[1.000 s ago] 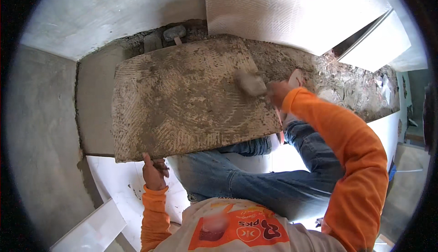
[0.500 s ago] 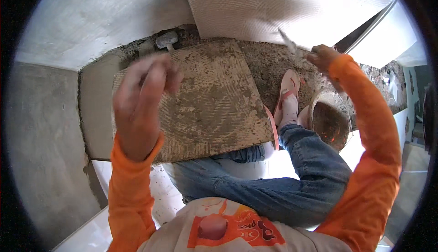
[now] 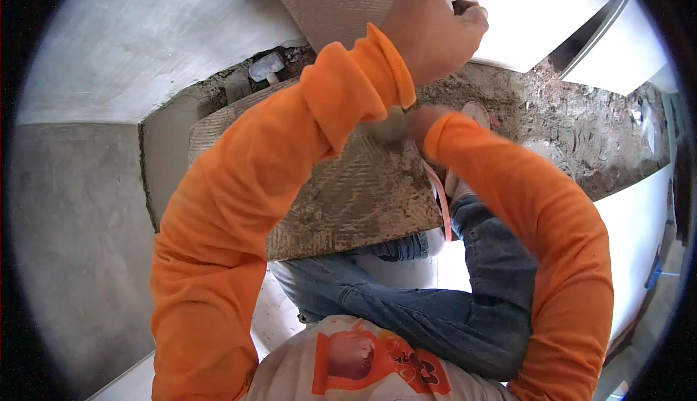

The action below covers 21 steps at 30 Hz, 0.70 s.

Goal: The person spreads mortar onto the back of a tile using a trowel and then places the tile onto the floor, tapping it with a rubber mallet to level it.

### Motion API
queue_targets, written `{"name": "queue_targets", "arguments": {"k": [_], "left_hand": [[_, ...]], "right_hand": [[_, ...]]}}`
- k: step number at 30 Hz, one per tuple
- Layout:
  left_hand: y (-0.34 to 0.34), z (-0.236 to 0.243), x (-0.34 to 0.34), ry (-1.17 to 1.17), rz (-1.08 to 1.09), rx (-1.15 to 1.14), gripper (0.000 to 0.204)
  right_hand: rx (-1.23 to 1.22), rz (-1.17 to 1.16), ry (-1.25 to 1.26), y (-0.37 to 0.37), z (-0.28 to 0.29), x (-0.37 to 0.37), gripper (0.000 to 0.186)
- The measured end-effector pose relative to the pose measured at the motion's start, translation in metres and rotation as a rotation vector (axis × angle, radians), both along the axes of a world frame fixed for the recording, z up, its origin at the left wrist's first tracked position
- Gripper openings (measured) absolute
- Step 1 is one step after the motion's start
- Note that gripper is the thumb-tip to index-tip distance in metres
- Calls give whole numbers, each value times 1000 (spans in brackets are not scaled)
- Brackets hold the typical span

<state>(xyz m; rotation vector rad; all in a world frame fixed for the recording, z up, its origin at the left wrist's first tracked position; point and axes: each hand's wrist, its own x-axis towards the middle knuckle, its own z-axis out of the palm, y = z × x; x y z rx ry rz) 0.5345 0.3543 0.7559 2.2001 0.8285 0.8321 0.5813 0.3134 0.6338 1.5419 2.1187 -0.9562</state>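
Note:
My left hand [image 3: 439,34] is raised at the top middle, above the far edge of the mortar-coated slab, its fingers curled together. Whether something small is in them is hidden. Lower and partly behind the left cuff, my right hand [image 3: 425,121] is closed, blurred by motion. Beside it shows the smeared grey blade of a trowel [image 3: 390,128], over the slab's upper right part. The square slab [image 3: 356,205] carries combed, ridged mortar and reaches to my jeans-clad legs. My left forearm covers much of its left side.
A mallet [image 3: 266,67] with a grey head lies beyond the slab, by the wall. A large pale panel [image 3: 327,2] with ridged lines stands at the far side. Another white panel [image 3: 617,52] leans at the right. Rough mortar [image 3: 581,136] covers the ground there.
My left hand has swung far up and right, across the slab. My right hand has come left and nearer with the trowel. The bucket beside my leg is now mostly hidden by my right arm.

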Motion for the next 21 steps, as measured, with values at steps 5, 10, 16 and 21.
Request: {"name": "queue_targets", "arguments": {"k": [5,10,16,21], "left_hand": [[3,-2,-10,-130,-93,172,20],[-11,-49,-22,-221,-18,50,17],[-11,-236,40,47,-55,-41,40],[-35,-252,62,704,85,201,49]], "right_hand": [[248,-497,-146,-8,-19,129,39],[337,-857,298,-109,106,210,41],[410,-1187,1069,-178,54,298,45],[304,-1476,185,-201,-53,354,61]]}}
